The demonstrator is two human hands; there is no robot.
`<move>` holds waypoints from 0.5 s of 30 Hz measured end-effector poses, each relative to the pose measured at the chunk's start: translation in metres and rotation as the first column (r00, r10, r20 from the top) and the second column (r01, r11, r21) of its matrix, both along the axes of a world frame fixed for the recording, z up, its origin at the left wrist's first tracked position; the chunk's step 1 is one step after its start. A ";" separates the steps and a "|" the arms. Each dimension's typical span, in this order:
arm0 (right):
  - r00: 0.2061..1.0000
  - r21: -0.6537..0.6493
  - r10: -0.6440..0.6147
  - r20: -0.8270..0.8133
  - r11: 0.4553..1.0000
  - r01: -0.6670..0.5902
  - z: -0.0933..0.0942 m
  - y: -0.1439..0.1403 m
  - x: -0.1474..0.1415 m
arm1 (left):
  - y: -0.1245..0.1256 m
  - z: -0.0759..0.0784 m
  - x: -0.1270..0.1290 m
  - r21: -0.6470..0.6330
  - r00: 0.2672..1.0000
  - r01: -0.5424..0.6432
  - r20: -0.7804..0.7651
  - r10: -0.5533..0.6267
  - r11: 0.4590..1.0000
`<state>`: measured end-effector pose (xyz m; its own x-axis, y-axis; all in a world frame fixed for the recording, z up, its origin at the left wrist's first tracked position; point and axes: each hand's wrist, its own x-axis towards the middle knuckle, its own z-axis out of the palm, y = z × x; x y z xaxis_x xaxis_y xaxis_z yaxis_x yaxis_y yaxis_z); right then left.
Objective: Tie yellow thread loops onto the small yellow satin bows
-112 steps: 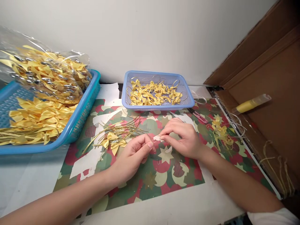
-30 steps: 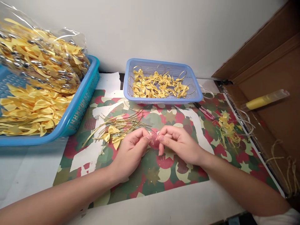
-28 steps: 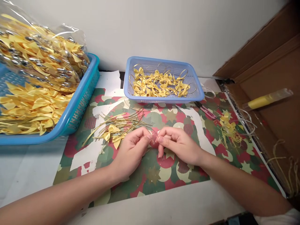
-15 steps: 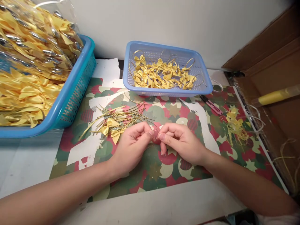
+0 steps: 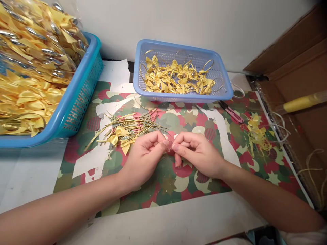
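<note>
left hand: our left hand point(image 5: 144, 159) is curled up, thumb and forefinger pinched on something tiny, we can't tell what
right hand: our right hand point(image 5: 198, 153) does the same, fingertips meeting the left's over the worktop
cords: thin shiny gold cords point(image 5: 130, 125) fanned out loose just left of our hands
bow: one satin yellow bow point(image 5: 121, 136) lying on those cords
mat: glossy paper mat point(image 5: 166, 177), red and green dots and stars, torn white patches
small basket: pale blue mesh basket point(image 5: 222, 86) behind, holding finished bows with gold loops
big basket: turquoise plastic basket point(image 5: 76, 102) at left, heaped with flat bows and a crinkly clear bag
snips: pink snips point(image 5: 232, 112) near the small basket
</note>
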<state>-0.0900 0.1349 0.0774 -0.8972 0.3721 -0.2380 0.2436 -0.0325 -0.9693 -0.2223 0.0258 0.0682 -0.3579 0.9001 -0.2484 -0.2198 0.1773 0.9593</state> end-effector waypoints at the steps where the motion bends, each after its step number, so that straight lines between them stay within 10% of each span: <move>1: 1.000 0.000 0.000 0.000 1.000 0.000 0.000 0.000 0.000 | 0.000 0.000 0.000 -0.002 1.000 -0.001 0.001 0.001 1.000; 15: 1.000 -0.010 0.000 -0.003 1.000 0.000 0.002 0.000 0.001 | -0.001 0.000 0.000 -0.017 0.999 -0.017 -0.030 0.017 1.000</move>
<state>-0.0891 0.1348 0.0790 -0.8982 0.3693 -0.2386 0.2403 -0.0422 -0.9698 -0.2225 0.0250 0.0684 -0.3807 0.8894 -0.2529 -0.1942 0.1905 0.9623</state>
